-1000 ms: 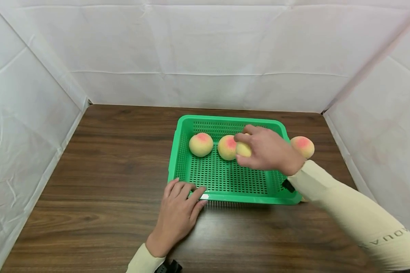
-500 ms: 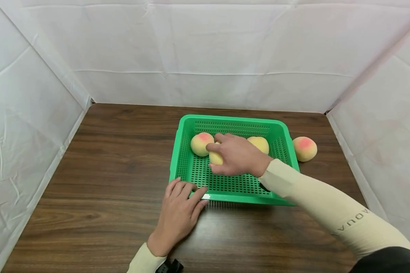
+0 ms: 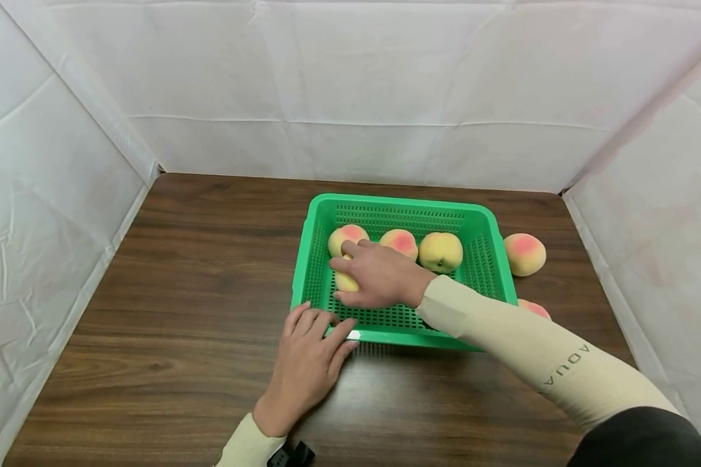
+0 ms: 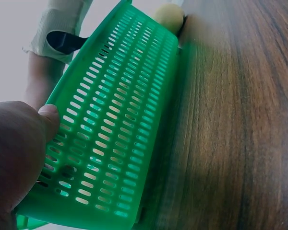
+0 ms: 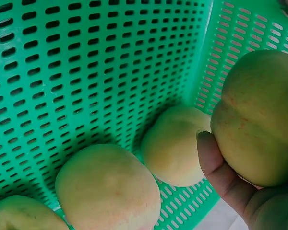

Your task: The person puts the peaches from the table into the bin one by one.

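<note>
A green plastic basket (image 3: 491, 259) with slotted walls rests on the table. My left hand (image 3: 304, 370) grips its near-left rim, thumb outside on the wall and fingers over the edge. Inside the basket, my right hand (image 3: 382, 275) holds a peach (image 3: 346, 281) near the left end; the right wrist view shows this peach (image 5: 259, 115) with fingers curled round it. Along the far side of the basket lie three more peaches: a left peach (image 3: 347, 239), a middle peach (image 3: 400, 242) and a yellow-side-up right peach (image 3: 441, 251). The right hand's palm is hidden in the head view.
Outside the basket's right end, a peach (image 3: 524, 254) lies on the brown wooden table (image 3: 181, 279). Nearer, another peach (image 3: 534, 308) is partly hidden by the right sleeve. White sheeting (image 3: 362, 91) stands at the back and both sides.
My right hand has carried its peach leftward across the basket to the left end, uncovering the right and middle peaches. The left hand stays on the rim.
</note>
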`<action>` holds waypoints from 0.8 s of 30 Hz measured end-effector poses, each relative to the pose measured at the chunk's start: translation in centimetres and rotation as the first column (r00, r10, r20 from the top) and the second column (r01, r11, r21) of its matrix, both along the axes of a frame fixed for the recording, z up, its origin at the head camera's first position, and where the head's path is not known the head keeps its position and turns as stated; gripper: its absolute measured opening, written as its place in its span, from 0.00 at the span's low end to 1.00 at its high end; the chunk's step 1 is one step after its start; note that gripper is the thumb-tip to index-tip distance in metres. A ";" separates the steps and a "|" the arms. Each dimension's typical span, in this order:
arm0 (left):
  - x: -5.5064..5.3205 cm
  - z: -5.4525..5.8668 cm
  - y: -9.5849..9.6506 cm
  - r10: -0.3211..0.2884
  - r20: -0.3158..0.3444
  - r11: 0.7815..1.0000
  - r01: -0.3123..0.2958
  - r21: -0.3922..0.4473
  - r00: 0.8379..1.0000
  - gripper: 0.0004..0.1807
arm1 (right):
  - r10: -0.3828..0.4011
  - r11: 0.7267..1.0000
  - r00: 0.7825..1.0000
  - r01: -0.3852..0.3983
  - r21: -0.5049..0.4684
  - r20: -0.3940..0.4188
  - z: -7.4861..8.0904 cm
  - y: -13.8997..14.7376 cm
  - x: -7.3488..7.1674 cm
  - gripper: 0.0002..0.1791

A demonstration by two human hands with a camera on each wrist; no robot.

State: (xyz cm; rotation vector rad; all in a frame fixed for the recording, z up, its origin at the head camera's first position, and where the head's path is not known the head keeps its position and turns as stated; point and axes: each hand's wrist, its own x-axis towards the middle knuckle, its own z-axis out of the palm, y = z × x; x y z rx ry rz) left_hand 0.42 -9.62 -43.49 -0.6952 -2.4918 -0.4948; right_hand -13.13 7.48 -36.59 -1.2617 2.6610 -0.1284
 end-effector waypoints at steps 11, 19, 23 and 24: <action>0.0 -0.2 -0.1 0.008 -0.009 1.000 -0.008 -0.011 1.000 0.23 | 0.028 0.996 0.994 -0.036 0.081 0.103 -1.4 -1.0 -0.3 0.28; 0.0 -0.2 -0.1 0.006 -0.001 1.000 -0.006 -0.010 1.000 0.21 | 0.080 0.989 0.992 -0.091 0.114 0.096 -2.8 -1.6 -0.4 0.26; 0.0 -0.2 -0.1 0.005 0.001 1.000 -0.005 -0.007 1.000 0.19 | 0.093 0.986 0.990 -0.106 0.129 0.103 -3.4 -1.7 -0.3 0.27; 0.0 -0.2 -0.1 0.006 0.000 1.000 -0.006 -0.007 1.000 0.19 | 0.097 0.985 0.990 -0.111 0.133 0.106 -3.5 -1.8 -0.3 0.27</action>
